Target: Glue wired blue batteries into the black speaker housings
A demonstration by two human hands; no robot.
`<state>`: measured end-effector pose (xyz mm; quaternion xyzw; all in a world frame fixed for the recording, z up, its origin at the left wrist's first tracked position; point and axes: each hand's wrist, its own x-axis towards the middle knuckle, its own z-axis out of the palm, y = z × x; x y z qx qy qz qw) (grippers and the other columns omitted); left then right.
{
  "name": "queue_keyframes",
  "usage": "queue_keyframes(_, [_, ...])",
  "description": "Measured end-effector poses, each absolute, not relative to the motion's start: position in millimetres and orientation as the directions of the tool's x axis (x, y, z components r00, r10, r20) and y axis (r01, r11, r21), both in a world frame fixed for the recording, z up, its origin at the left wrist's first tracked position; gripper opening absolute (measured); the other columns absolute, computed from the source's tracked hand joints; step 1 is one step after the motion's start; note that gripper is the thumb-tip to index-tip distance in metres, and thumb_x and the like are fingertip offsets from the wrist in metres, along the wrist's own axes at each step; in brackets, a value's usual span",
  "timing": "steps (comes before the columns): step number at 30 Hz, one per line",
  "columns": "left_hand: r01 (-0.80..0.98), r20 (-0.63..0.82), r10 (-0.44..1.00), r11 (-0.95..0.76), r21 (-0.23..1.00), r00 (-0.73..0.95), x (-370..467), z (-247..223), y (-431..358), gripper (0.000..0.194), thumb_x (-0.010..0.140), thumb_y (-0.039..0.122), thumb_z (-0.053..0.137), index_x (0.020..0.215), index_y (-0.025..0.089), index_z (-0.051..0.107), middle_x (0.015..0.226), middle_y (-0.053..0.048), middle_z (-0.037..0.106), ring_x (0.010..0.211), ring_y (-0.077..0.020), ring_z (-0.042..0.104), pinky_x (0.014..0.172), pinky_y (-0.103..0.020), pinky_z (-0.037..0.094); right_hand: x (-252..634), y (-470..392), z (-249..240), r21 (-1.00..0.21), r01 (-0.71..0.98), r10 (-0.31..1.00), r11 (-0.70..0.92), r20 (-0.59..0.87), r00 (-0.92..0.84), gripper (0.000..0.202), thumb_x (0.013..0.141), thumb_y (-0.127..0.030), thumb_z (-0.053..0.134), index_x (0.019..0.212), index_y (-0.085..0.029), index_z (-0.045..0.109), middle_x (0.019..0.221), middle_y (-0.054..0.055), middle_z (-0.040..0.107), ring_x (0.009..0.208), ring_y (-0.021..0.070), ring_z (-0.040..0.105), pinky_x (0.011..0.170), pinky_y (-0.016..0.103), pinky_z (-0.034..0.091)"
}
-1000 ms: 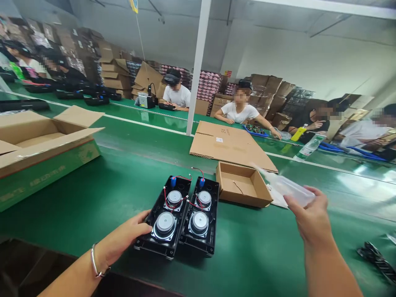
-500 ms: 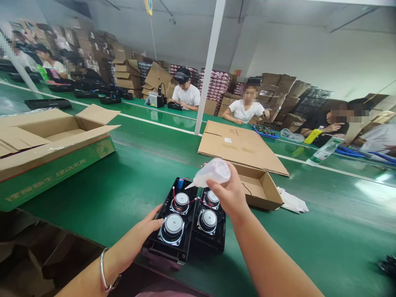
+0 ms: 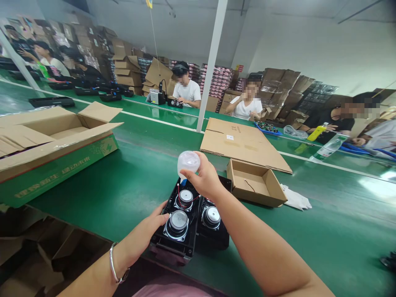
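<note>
My right hand (image 3: pixel 206 175) is closed around a translucent white squeeze bottle (image 3: pixel 188 161), tipped with its nozzle down at the far end of the nearer black speaker housing (image 3: pixel 173 244). Beside the nozzle a blue part (image 3: pixel 183 182) shows, partly hidden. My left hand (image 3: pixel 154 225) grips this housing by its left side, the thumb resting near the closest round speaker driver (image 3: pixel 178 221). Two silver-backed drivers sit in the housing, with thin red and black wires. Against its right side lies a second black housing (image 3: pixel 216 239), partly covered by my right hand and forearm.
A shallow cardboard box (image 3: pixel 260 196) holding a wire and a white glove-like cloth (image 3: pixel 297 198) lie to the right. Behind them is a flat cardboard sheet (image 3: pixel 244 144). A large open carton (image 3: pixel 68 165) stands left. Several co-workers sit across the green table (image 3: pixel 136 181).
My right hand has moved left and tilted the bottle more upright, nozzle down over the housing's far end. My left hand keeps its hold on the housing; the view has shifted slightly.
</note>
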<state>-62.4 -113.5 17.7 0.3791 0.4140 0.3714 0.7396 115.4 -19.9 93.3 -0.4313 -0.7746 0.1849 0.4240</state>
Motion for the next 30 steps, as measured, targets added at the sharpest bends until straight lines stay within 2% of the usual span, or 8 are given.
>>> queue_keyframes(9, [-0.233, -0.322, 0.875, 0.419, 0.878, 0.362, -63.0, 16.0, -111.8, 0.062, 0.079, 0.042, 0.054, 0.136, 0.025, 0.036, 0.141, -0.003, 0.037, 0.134, -0.0216, 0.031, 0.120, -0.040, 0.017, 105.0, -12.4, 89.7, -0.588, 0.571, 0.816, 0.573, 0.474, -0.330, 0.049, 0.075, -0.039, 0.064, 0.115, -0.018, 0.045, 0.106, 0.006, 0.060, 0.092, 0.0198, 0.057, 0.077, 0.031, 0.045])
queue_keyframes(17, [-0.267, -0.342, 0.874, 0.440, 0.857, 0.345, -62.3, 17.9, -112.9, 0.068, 0.077, 0.043, 0.059, 0.137, 0.023, 0.036, 0.133, -0.006, 0.047, 0.130, -0.0236, 0.039, 0.118, -0.040, 0.024, 101.3, -11.7, 90.1, -0.569, 0.586, 0.814, 0.577, 0.462, -0.353, 0.050, 0.077, -0.039, 0.062, 0.118, -0.017, 0.044, 0.112, 0.008, 0.058, 0.096, 0.0210, 0.056, 0.080, 0.031, 0.044])
queue_keyframes(24, [-0.286, -0.339, 0.863, 0.455, 0.843, 0.375, -60.5, 18.4, -114.3, 0.060, 0.081, 0.042, 0.052, 0.136, 0.028, 0.034, 0.137, -0.002, 0.042, 0.128, -0.0242, 0.040, 0.113, -0.043, 0.032, 105.0, -15.8, 87.9, -0.590, 0.559, 0.812, 0.583, 0.452, -0.370, 0.050, 0.078, -0.041, 0.061, 0.119, -0.018, 0.043, 0.111, 0.006, 0.059, 0.097, 0.0186, 0.055, 0.082, 0.030, 0.043])
queue_keyframes(30, [-0.356, -0.332, 0.867, 0.463, 0.812, 0.372, -59.8, 14.5, -115.9, 0.060, 0.082, 0.041, 0.052, 0.137, 0.030, 0.032, 0.139, 0.000, 0.040, 0.127, -0.0222, 0.042, 0.107, -0.036, 0.040, 112.8, -20.7, 84.4, -0.610, 0.541, 0.813, 0.579, 0.482, -0.327, 0.048, 0.077, -0.039, 0.062, 0.116, -0.019, 0.044, 0.110, 0.006, 0.058, 0.094, 0.0179, 0.056, 0.080, 0.030, 0.045])
